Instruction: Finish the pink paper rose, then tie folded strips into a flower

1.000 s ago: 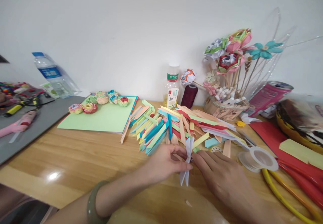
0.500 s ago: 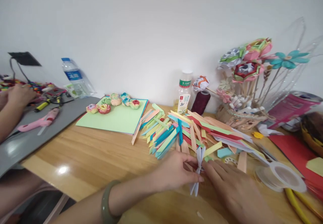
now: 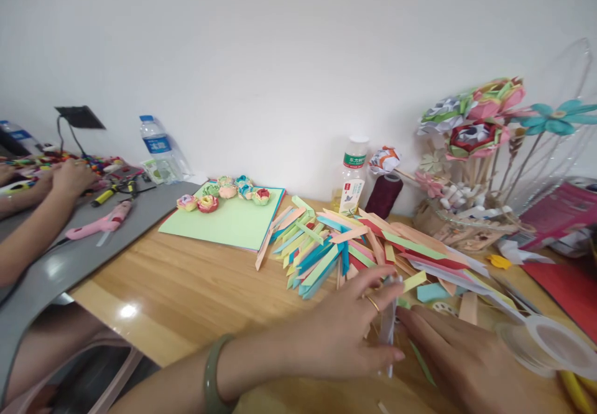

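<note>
Near the front of the wooden table, my left hand (image 3: 347,324) closes its fingers and thumb around a folded white paper piece (image 3: 388,324), which stands roughly upright and is a little blurred. A ring and a green bangle are on this hand and wrist. Close against the right side of the paper is my right hand (image 3: 466,352), its fingers together and curled downward. Its fingertips are partly hidden, so what they grip cannot be made out. A thin green strip (image 3: 422,361) shows beneath it. Just beyond both hands lies a heap of folded coloured paper strips (image 3: 317,252).
Small paper flowers (image 3: 208,203) sit on green paper sheets (image 3: 209,230). A bottle (image 3: 353,178), a dark thread spool (image 3: 385,195) and a basket (image 3: 448,230) of paper flowers stand by the wall. A ribbon spool (image 3: 550,342) is at right. At left, another person's hand (image 3: 74,178) works beyond a pink glue gun (image 3: 100,224).
The view has swung a little left, so things appear further right. My left fingers have spread higher over the folded white paper. A peach strip now lies across the heap.
</note>
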Demonstrator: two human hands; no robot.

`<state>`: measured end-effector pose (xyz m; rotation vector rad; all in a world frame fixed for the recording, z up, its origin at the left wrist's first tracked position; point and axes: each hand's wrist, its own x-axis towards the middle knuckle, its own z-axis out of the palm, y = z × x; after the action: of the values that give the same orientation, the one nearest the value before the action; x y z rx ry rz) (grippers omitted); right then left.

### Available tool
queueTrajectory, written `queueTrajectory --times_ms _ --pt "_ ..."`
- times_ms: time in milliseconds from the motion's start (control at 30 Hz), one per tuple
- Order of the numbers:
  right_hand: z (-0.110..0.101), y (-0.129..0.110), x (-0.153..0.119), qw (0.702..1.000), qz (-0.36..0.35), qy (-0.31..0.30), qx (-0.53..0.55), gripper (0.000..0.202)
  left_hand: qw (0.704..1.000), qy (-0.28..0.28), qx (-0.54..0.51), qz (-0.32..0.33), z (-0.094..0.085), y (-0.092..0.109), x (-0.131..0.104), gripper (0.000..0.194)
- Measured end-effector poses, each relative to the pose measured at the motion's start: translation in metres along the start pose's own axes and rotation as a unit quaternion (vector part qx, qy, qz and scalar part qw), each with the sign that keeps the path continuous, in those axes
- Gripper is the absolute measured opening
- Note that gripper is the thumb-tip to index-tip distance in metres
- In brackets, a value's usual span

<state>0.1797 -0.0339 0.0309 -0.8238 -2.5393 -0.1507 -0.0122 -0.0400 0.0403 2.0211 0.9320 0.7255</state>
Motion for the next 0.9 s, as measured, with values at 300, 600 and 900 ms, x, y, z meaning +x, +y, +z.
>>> queueTrajectory --times_ms 300,600,900 --pt "-0.005 0.002 0.0 0.999 -0.001 0.035 -0.026 0.021 0.988 -0.043 0.121 0.08 -0.007 0.001 -0.001 0.081" --pt "-0.003 0.008 -0.001 0.994 -0.027 0.019 -0.108 0.03 0.918 -0.037 0.373 0.126 -0.012 -0.005 0.005 0.055" --pt "0.009 0.0 -0.002 0.998 0.015 -0.022 -0.05 0.034 0.914 0.129 0.348 0.165 0.005 -0.017 0.002 0.022"
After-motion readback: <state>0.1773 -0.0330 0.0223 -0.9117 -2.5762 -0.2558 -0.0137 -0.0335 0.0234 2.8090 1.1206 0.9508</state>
